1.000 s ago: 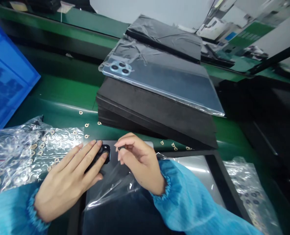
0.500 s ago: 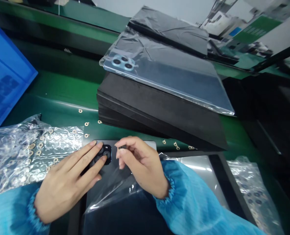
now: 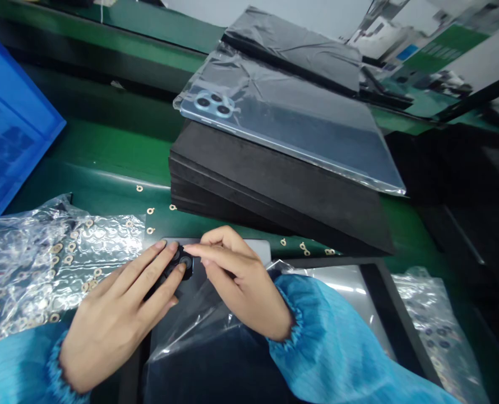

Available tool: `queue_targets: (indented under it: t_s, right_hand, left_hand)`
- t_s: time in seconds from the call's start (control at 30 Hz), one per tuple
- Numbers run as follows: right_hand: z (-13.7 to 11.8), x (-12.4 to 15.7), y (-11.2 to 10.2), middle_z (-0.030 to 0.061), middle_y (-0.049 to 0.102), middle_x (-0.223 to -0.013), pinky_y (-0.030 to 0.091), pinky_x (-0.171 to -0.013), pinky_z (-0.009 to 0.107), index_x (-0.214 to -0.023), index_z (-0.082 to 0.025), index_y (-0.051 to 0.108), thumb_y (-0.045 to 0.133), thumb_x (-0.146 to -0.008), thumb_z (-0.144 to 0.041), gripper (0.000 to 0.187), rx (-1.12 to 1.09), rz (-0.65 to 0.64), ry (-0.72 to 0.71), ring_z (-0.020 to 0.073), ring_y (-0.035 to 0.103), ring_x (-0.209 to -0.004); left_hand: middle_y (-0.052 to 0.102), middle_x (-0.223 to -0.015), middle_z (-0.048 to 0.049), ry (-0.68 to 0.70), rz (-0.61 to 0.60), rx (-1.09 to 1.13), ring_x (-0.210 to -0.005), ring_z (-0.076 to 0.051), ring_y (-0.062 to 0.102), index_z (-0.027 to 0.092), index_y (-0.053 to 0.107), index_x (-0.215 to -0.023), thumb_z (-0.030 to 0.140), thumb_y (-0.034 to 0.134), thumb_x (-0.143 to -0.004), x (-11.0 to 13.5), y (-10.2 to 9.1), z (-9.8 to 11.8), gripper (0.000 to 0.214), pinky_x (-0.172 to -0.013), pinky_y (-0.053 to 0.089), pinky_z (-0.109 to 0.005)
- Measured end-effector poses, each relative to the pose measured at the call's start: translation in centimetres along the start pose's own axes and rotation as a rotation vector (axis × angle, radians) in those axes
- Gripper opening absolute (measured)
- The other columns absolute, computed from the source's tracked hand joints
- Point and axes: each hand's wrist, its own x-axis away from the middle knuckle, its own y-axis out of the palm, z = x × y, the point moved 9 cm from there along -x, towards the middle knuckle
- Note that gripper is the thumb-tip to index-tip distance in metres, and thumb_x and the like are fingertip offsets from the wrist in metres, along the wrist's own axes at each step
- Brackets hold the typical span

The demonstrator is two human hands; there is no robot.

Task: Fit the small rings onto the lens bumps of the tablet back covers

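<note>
Clearly the hands are close together: the left hand (image 3: 119, 314) lies flat, fingers pressing a small black camera piece (image 3: 181, 264) onto a pale panel (image 3: 255, 249), while the right hand (image 3: 236, 286) reaches a fingertip to it. It looks light and fragile, best taken by its rim.

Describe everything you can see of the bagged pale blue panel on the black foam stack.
The pale blue panel is a flat, glossy rectangular device back, sealed in wrinkled clear plastic film. Three dark round camera lenses sit together in a raised cluster near its far left corner. It lies on the black foam sheets.
</note>
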Motion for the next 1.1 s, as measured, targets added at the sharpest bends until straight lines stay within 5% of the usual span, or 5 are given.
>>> queue_targets:
  t_s: [0.3,0.77,1.0,1.1]
  right_hand:
    - [-0.6,-0.1,0.9,0.0041,0.060,-0.094,0.052,-0.082,0.030,-0.101,-0.020,0.059,0.048,-0.089,-0.006,0.021,0.127,-0.072,-0.022,0.0152,0.060,-0.089]
    - [-0.5,0.0,1.2,0.0034,0.055,-0.091,0.050,-0.074,0.027,-0.100,-0.021,0.061,0.047,-0.094,-0.011,0.018,0.220,-0.060,-0.050,0.0142,0.057,-0.083]
    - [-1.4,-0.1,2.7,0.0072,0.058,-0.089,0.048,-0.062,0.029,-0.092,-0.017,0.060,0.040,-0.094,-0.010,0.021,0.637,-0.137,-0.120,0.0187,0.057,-0.079]
    - [-0.7,-0.4,2.4,0.0058,0.057,-0.091,0.049,-0.065,0.028,-0.093,-0.018,0.058,0.043,-0.094,-0.011,0.017,0.499,-0.128,-0.049,0.0173,0.057,-0.081]
  left_hand:
    - [0.045,-0.144,-0.0153,0.014,-0.029,-0.013,-0.131,-0.029,0.046,0.011,0.051,-0.131,0.026,0.042,-0.097,0.0,0.3,0.2,0.038,-0.095,0.047,-0.039]
    - [0.049,-0.142,-0.0117,-0.019,-0.011,-0.021,-0.130,-0.026,0.047,0.013,0.053,-0.130,0.026,0.038,-0.099,-0.1,0.2,0.1,0.036,-0.088,0.047,-0.036]
    - [0.052,-0.139,-0.0112,-0.045,0.001,-0.007,-0.128,-0.025,0.050,0.013,0.058,-0.123,0.026,0.037,-0.100,-0.3,-0.1,0.1,0.034,-0.087,0.045,-0.035]
    - [0.054,-0.138,-0.0101,-0.040,0.006,-0.028,-0.126,-0.025,0.051,0.014,0.058,-0.124,0.026,0.037,-0.099,-0.4,-0.2,0.1,0.034,-0.086,0.045,-0.035]
